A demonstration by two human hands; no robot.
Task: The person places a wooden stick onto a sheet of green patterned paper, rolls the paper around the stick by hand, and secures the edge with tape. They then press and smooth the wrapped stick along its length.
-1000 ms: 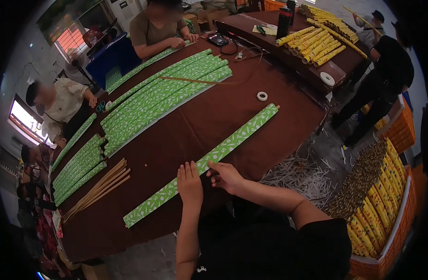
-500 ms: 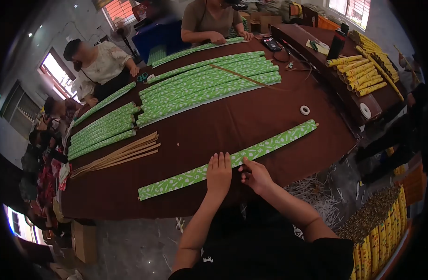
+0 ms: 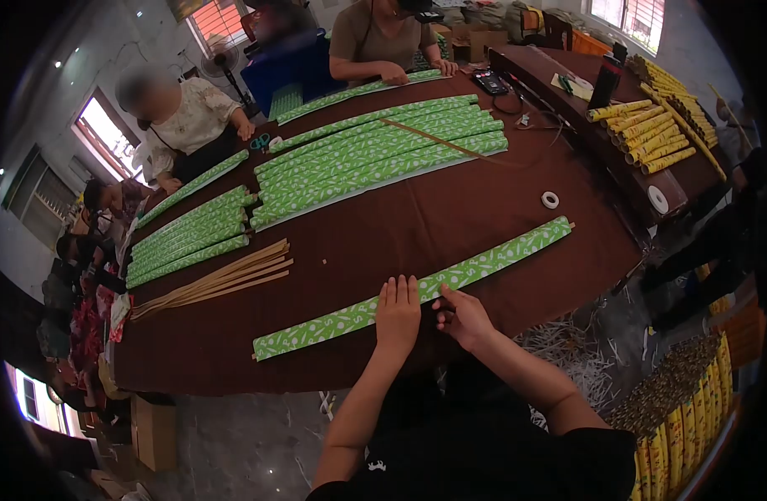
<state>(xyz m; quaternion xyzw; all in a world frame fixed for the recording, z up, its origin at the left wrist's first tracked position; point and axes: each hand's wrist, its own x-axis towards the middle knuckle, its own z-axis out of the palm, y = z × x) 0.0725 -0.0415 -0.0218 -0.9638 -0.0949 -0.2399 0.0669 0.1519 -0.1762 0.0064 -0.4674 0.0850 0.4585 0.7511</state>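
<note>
While the long green wrapped strip is seen from the head camera lying slantwise near the front edge of the brown counter, it is pressed at its middle by the left hand, laid flat with the fingers straight and close together. Just beside it, the right hand is curled, its fingertips pinching the strip's near edge. Compared with half a second earlier, both hands are found at nearly the same spot on the strip, and the whole scene is shifted only slightly in the picture; the strip's lie is unchanged. Farther back on the counter, a broad bed of green strips is spread, with a smaller batch at the left and a bundle of bare wooden slats beside it. A tape roll is set near the strip's far end. At the lower right, an orange crate is filled with yellow patterned tubes standing on end.
</note>
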